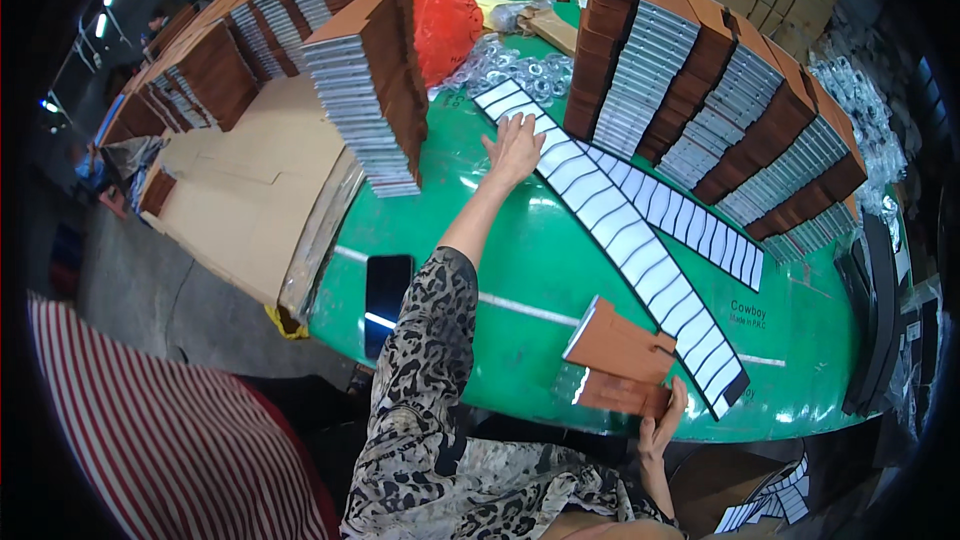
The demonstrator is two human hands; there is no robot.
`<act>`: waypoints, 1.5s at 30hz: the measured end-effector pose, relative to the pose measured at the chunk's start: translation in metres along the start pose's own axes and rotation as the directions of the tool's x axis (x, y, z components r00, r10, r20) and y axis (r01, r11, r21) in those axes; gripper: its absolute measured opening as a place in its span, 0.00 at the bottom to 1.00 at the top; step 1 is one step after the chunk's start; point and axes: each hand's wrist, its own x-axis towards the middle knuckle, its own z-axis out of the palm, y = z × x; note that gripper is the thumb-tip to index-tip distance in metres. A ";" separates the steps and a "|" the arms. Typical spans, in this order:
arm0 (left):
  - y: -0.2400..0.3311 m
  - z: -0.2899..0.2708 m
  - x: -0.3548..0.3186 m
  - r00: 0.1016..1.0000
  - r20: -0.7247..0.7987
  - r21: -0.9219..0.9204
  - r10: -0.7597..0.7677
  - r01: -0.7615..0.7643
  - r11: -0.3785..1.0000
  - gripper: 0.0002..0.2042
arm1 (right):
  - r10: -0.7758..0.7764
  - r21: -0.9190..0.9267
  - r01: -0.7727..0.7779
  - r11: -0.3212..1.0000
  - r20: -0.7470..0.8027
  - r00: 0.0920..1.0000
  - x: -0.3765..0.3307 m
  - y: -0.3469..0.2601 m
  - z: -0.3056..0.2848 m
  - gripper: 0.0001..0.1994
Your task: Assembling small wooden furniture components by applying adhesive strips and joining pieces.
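While left hand (513, 148) lies flat, fingers apart, on striped strips (620, 230), right hand (660, 430) clamped on brown cards (620, 360), green table (520, 270).

Dark phone screen (388, 292) on green table (540, 270)

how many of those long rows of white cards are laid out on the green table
2. One row runs from under the left hand diagonally to the near table edge by the right hand; the other row branches off it toward the right, below the brown stacks.
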 end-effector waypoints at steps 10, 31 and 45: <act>-0.016 0.043 0.128 0.980 -0.010 0.567 0.197 -0.157 0.809 0.14 | 0.035 -0.088 -0.031 0.996 0.050 0.998 -0.011 0.003 0.000 0.34; -0.030 0.012 0.138 0.941 0.044 -0.919 -0.336 0.170 0.356 0.06 | 0.058 -0.100 -0.056 0.993 0.020 0.998 -0.001 -0.003 0.004 0.27; -0.020 0.029 0.091 0.984 0.022 0.041 0.177 -0.178 0.983 0.12 | 0.041 -0.088 -0.041 0.995 -0.006 0.999 0.006 -0.013 0.006 0.24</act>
